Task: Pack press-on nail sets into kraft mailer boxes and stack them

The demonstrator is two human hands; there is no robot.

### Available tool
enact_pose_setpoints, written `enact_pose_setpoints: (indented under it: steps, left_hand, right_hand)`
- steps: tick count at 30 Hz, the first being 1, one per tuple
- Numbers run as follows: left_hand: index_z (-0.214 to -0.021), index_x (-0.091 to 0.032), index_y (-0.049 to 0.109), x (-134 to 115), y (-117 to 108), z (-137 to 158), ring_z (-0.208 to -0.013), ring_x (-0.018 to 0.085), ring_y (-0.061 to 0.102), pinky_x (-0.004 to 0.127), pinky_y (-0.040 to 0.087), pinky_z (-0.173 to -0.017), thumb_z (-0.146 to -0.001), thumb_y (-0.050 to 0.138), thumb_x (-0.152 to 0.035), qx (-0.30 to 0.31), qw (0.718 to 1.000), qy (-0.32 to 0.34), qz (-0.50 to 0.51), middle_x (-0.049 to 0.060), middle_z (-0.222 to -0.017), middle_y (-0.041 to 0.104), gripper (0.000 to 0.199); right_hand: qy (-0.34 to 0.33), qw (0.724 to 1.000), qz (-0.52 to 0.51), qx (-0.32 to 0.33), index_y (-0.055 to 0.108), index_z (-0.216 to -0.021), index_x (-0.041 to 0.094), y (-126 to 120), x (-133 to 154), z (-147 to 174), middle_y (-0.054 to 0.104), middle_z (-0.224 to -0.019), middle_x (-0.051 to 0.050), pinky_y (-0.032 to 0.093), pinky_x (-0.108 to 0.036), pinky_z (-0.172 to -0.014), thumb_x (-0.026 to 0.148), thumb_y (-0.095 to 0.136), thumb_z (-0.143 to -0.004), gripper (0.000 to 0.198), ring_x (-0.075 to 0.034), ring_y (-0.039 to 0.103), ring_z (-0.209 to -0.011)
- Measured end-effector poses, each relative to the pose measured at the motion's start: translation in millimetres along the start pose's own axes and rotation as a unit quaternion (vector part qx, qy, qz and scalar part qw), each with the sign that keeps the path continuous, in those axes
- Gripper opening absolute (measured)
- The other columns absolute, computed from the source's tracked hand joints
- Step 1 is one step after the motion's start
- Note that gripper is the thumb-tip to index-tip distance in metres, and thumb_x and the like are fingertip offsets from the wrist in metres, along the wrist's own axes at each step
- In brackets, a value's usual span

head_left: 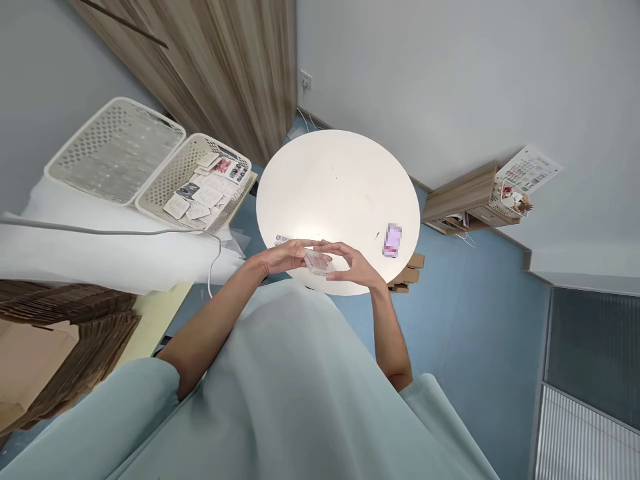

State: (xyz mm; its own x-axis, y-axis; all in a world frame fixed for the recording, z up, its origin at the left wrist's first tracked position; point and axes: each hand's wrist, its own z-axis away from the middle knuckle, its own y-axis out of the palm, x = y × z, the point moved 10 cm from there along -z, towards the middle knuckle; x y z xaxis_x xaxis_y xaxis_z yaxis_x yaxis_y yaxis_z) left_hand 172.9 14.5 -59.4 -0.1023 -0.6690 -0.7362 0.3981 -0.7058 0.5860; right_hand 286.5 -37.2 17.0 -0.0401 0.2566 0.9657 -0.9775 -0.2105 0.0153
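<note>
Between my two hands, over the near edge of the round white table (pixel 337 180), is a small clear plastic box (pixel 318 263). My left hand (pixel 286 256) grips the box at its left side, fingers reaching along the far side. My right hand (pixel 350 264) holds its right side, with the thumb at the near edge and the fingers curved over the far edge. Whatever the box contains, I cannot make out. A small patterned item (pixel 281 239) lies on the table just beyond my left hand, partly covered by it. Farther right on the tabletop lies a blurred purple item (pixel 393 241).
At left, a white basket (pixel 145 200) holds cards and papers; another white basket (pixel 53 167) holds clear plastic pieces. Flattened cardboard (pixel 100 347) is stacked at lower left. A grey cable (pixel 100 231) crosses white sheeting. Brown boxes (pixel 413 275) and a wooden cabinet (pixel 460 193) stand right.
</note>
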Motion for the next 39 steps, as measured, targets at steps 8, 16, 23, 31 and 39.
enact_pose_setpoints:
  steps: [8,16,23,31,39]
  left_hand:
    - [-0.157,-0.029,0.064,1,-19,4,-0.147,0.042,0.062,0.063,0.05,-0.121,-0.078,0.085,-0.077,-0.134,0.989,0.065,-0.024,0.02,-0.156,0.067,0.095]
    - [-0.16,-0.026,0.06,-6,-23,19,-0.143,0.041,0.064,0.061,0.052,-0.121,-0.073,0.095,-0.067,-0.217,0.964,0.094,-0.12,0.02,-0.157,0.065,0.102]
    - [-0.153,-0.025,0.066,-12,-23,32,-0.14,0.039,0.066,0.056,0.055,-0.119,-0.079,0.089,-0.073,-0.211,0.964,0.092,-0.132,0.016,-0.155,0.067,0.091]
    - [-0.15,-0.027,0.071,-8,-30,43,-0.138,0.041,0.068,0.058,0.054,-0.12,-0.078,0.088,-0.075,-0.186,0.97,0.076,-0.137,0.013,-0.143,0.076,0.089]
    - [-0.149,-0.025,0.071,-1,-34,40,-0.139,0.042,0.068,0.056,0.056,-0.118,-0.073,0.092,-0.074,-0.175,0.974,0.062,-0.129,0.014,-0.142,0.076,0.092]
  right_hand:
    - [0.026,0.989,0.013,-0.147,0.075,-0.123,0.028,-18,-19,4,0.078,-0.133,-0.007,0.053,-0.05,-0.122,0.05,0.099,-0.072,0.061,-0.03,0.072,-0.132]
    - [0.038,0.974,0.002,-0.223,0.073,-0.121,0.028,-12,-43,-2,0.077,-0.134,-0.007,0.057,-0.048,-0.119,0.057,0.096,-0.075,0.06,-0.029,0.074,-0.128]
    - [0.032,0.975,0.007,-0.22,0.077,-0.121,0.027,7,-43,-9,0.08,-0.132,-0.007,0.056,-0.047,-0.12,0.059,0.093,-0.08,0.055,-0.028,0.075,-0.125]
    - [0.071,0.975,0.036,-0.207,0.08,-0.13,0.029,23,-56,-10,0.08,-0.138,-0.005,0.055,-0.051,-0.122,0.059,0.09,-0.084,0.055,-0.031,0.074,-0.132]
    - [0.093,0.974,0.013,-0.205,0.083,-0.127,0.029,26,-64,-11,0.081,-0.137,-0.006,0.053,-0.055,-0.125,0.059,0.093,-0.081,0.056,-0.034,0.073,-0.135]
